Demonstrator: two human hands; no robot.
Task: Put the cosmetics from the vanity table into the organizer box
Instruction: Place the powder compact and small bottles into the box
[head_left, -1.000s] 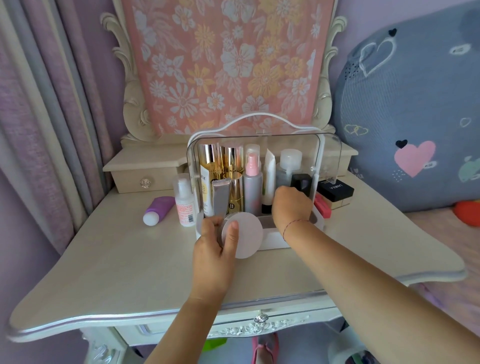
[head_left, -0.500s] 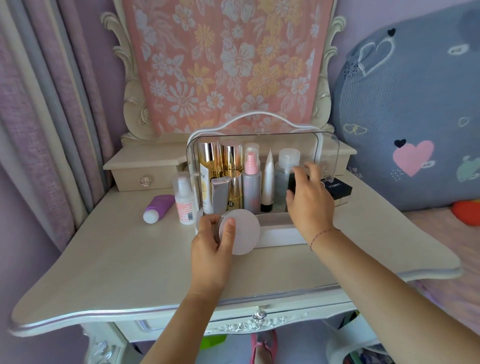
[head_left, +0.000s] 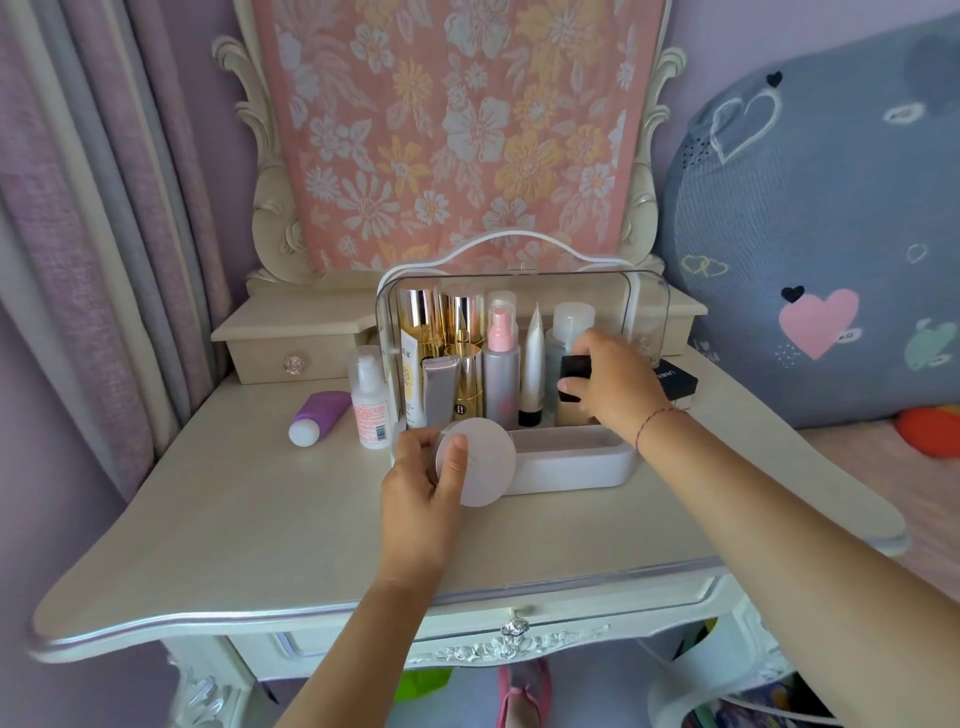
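Right hand (head_left: 618, 387) in a pinch on upright black-capped bottle (head_left: 575, 370), long axis vertical

**Legible lettering.** Centre right of the frame: the black box (head_left: 678, 382) bears white capitals, turned sideways, that begin "LA"; the rest cannot be read. Right of the frame: the grey cushion (head_left: 810, 208) carries the small word "miss" beside its pink heart. Left of centre: the white bottle (head_left: 370, 400) has a pink printed label with a barcode, its words too blurred to read. Centre: the cream tube (head_left: 412, 382) shows dark letters near its top, and the gold bottle (head_left: 466, 376) a black band with white marks; both are illegible.
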